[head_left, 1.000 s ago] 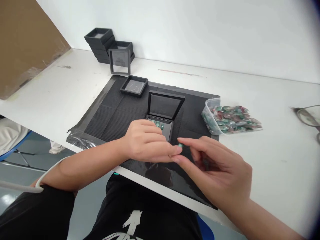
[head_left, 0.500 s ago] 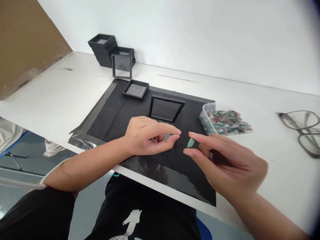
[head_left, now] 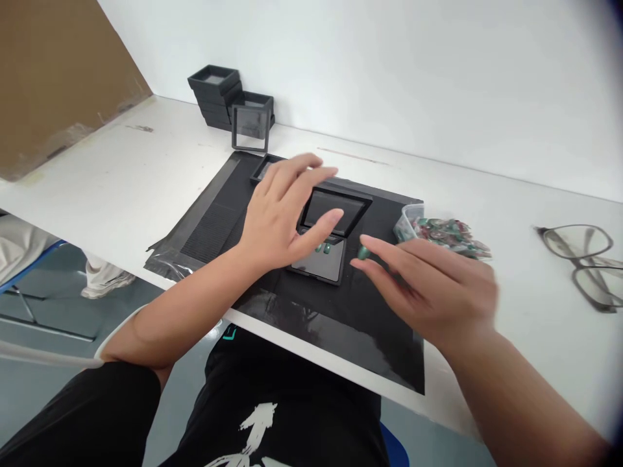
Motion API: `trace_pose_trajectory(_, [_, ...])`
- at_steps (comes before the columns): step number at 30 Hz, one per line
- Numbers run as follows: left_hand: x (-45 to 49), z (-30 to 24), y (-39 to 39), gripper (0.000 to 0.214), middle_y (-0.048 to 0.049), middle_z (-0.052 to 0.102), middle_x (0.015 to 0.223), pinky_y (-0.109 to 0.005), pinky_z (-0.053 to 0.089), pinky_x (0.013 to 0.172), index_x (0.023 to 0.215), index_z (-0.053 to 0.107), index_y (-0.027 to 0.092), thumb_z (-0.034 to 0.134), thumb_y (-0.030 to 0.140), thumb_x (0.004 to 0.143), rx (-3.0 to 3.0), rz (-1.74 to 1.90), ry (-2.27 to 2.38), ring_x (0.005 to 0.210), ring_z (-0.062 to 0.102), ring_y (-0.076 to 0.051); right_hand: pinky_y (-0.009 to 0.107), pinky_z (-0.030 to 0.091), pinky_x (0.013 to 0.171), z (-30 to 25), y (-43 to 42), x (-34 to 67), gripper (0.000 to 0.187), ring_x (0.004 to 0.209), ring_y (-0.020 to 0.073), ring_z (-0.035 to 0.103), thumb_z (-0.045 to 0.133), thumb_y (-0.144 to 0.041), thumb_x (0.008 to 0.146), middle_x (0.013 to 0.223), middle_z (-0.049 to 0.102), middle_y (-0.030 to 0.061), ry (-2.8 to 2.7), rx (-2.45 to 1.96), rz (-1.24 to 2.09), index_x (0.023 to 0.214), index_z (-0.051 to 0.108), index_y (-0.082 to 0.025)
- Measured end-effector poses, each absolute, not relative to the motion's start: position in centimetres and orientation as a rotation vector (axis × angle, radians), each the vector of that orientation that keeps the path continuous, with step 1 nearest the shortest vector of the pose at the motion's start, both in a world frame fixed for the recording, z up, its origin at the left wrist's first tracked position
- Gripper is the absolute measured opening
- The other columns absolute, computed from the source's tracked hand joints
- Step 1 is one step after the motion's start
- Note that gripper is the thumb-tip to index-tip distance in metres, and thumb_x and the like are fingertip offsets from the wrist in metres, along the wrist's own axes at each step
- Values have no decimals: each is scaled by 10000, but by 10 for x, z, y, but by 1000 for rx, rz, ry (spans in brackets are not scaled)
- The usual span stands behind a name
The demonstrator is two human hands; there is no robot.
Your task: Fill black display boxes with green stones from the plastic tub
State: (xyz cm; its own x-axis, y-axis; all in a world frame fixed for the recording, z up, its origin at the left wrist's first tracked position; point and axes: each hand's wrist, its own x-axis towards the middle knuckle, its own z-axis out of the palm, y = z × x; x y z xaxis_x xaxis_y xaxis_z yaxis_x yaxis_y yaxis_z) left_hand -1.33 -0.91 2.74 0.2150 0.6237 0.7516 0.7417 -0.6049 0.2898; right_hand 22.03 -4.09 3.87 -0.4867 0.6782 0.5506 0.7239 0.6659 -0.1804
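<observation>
Between the thumb and forefinger of my right hand [head_left: 428, 285] is a small green stone [head_left: 363, 251], held just right of an opened black display frame [head_left: 318, 267]. Two similar green stones [head_left: 326, 248] lie on the clear film of that frame's lower half, partly behind my left thumb. The frame's upper half [head_left: 335, 211] leans back, tilted up. My left hand [head_left: 285, 217] hovers over the frame's left side with its fingers spread, holding nothing. It covers part of the frame and part of a smaller-looking black frame [head_left: 257, 175] behind.
A clear plastic box [head_left: 407, 217] heaped with small packaged green and red pieces [head_left: 448, 233] stands on the right, near eyeglasses [head_left: 577, 243]. Black frames [head_left: 214, 94] are stacked at the back left, one propped upright [head_left: 251, 130]. A black mat [head_left: 370, 324] covers the white table [head_left: 87, 188].
My left hand has risen and opened from a pinch, uncovering the frame's lower half and its stones. My right hand has shifted slightly left and up, still pinching the green stone.
</observation>
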Motion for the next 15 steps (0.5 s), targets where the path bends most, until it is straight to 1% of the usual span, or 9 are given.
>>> trace_pose_trajectory(2, [-14,26,-8,523,-112,536,1468,-453,378,1178,1357,530,243,425,589,978,-2307,-1259,-1502,1393,486,-281,293,428,545,22,-31,219,288,651,166,648,595,-383,957,779,721,41,-2366,-1160,-50,1163,756,-261])
trace_pose_trajectory(4, [-16,23,-5,581,-113,486,1524,-456,341,1203,1412,476,240,341,621,995,-2266,-1231,-1643,1445,430,-281,291,448,585,9,-24,215,330,752,185,683,540,-375,984,907,750,68,-2453,-1220,4,1190,739,-211])
trace_pose_trajectory(6, [-17,19,-1,626,-133,516,1500,-451,349,1193,1436,457,206,271,624,1009,-2231,-1212,-1776,1425,456,-280,296,447,595,4,-20,210,356,790,198,691,506,-364,994,991,758,81,-2538,-1285,47,1204,730,-185])
trace_pose_trajectory(8, [-18,17,4,650,-145,595,1416,-443,392,1154,1419,486,168,237,615,1018,-2229,-1171,-1900,1355,529,-281,304,444,600,6,-19,205,371,779,202,689,495,-371,994,1023,760,75,-2576,-1366,120,1218,727,-188])
trace_pose_trajectory(10, [-17,17,7,633,-125,654,1338,-427,442,1102,1376,536,167,236,599,1025,-2257,-1136,-1999,1275,592,-271,306,441,601,9,-18,203,382,746,203,682,509,-398,981,969,765,63,-2555,-1463,243,1231,728,-210])
trace_pose_trajectory(12, [-14,17,8,594,-94,681,1298,-396,480,1053,1324,572,189,254,593,1025,-2306,-1153,-2066,1228,623,-252,303,420,569,13,-17,202,399,661,200,654,530,-432,963,796,747,36,-2505,-1567,400,1259,722,-246])
trace_pose_trajectory(14, [-11,17,8,564,-74,693,1280,-364,501,1016,1297,571,206,288,605,1015,-2367,-1207,-2123,1207,640,-231,296,383,525,13,-15,201,421,540,185,584,539,-466,949,593,659,-6,-2441,-1641,551,1288,708,-283])
trace_pose_trajectory(15, [-9,16,8,555,-72,699,1268,-354,508,1001,1294,559,207,313,612,1007,-2394,-1229,-2151,1199,647,-226,293,365,508,13,-14,200,428,493,176,541,542,-482,944,526,604,-24,-2404,-1658,613,1295,703,-299])
